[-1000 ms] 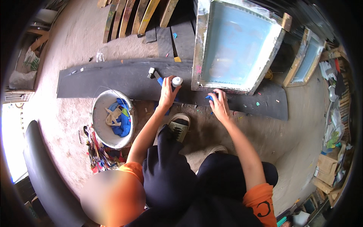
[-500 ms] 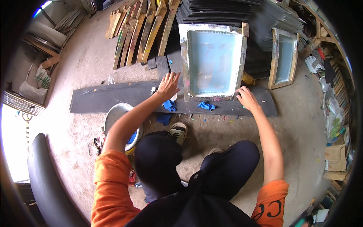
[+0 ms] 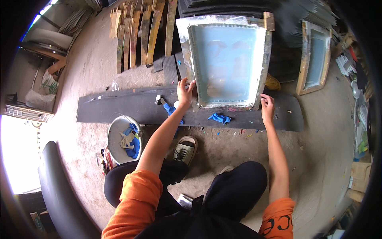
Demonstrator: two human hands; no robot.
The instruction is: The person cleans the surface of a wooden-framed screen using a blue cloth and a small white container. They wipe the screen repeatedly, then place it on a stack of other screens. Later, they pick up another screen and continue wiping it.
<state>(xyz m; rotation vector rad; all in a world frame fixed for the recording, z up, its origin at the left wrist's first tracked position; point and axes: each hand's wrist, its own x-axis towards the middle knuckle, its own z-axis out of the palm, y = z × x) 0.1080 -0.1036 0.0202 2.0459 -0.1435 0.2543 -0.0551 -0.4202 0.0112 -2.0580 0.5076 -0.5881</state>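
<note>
Pale blue mesh screen frame stands tilted, bottom edge on the long black board across the dirt floor. Left hand grips the frame's lower left edge, fingers curled round it. Right hand is flat at the lower right corner, fingers together. Blue rag lies on board between the hands. White bucket sits near left.

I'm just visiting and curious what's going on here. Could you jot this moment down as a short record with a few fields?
Place: dirt floor of a cluttered workshop
Left hand: grips the left edge of the framed screen
Right hand: at the frame's lower right corner
Screen: pale blue mesh, standing on the long dark board
On the board: blue rag, small hammer
Nearby: white bucket holding blue cloth, second frame
</note>
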